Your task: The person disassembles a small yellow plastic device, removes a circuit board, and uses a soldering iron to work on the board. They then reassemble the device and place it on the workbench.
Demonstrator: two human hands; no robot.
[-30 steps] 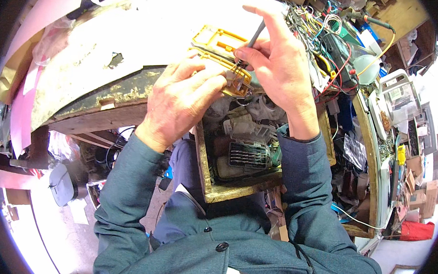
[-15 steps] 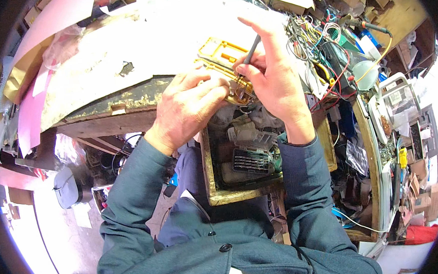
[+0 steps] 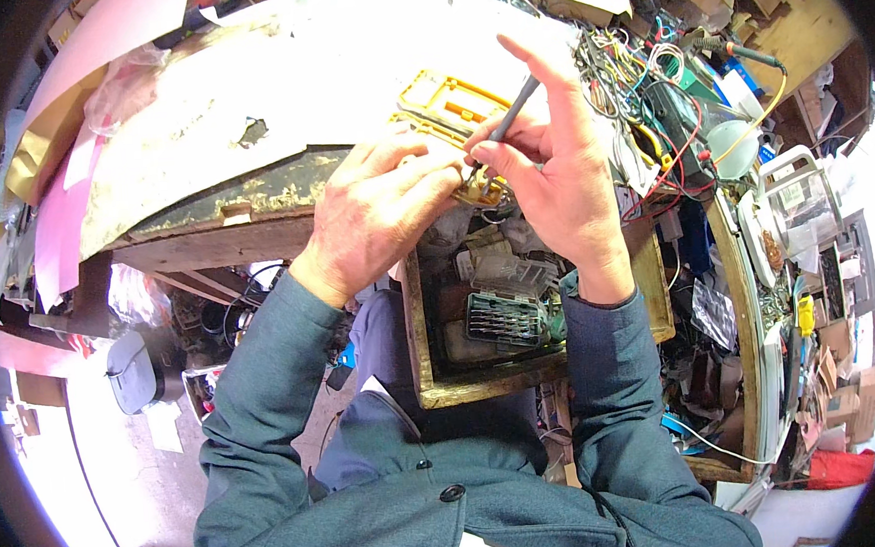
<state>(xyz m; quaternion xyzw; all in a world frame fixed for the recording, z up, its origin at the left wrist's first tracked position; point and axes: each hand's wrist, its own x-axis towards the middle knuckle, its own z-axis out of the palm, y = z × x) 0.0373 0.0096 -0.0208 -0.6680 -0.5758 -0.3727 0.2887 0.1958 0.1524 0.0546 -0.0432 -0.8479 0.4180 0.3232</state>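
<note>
Over the near edge of the workbench, my left hand [image 3: 379,212] is closed round a yellow plastic housing [image 3: 483,192], covering much of it with the fingers. My right hand [image 3: 563,170] pinches a slim dark screwdriver [image 3: 517,106] between thumb and fingers, its index finger stretched upward. The screwdriver leans, with its handle end up and to the right. Its lower end is down at the housing beside my left fingertips; the exact contact is hidden. Just beyond, a yellow open frame [image 3: 452,100] with an orange bar inside lies on the bright bench top.
Below my hands an open wooden drawer [image 3: 484,383] holds a case of small bits [image 3: 505,319] and clutter. Tangled wires [image 3: 611,82] and yellow-handled pliers [image 3: 653,148] crowd the bench's right side. White sheeting [image 3: 189,148] covers the bench; a grey bin [image 3: 133,374] stands lower left.
My right hand has shifted slightly right and toward me. The screwdriver leans further to the right than before. My left hand stays almost in place on the housing.
</note>
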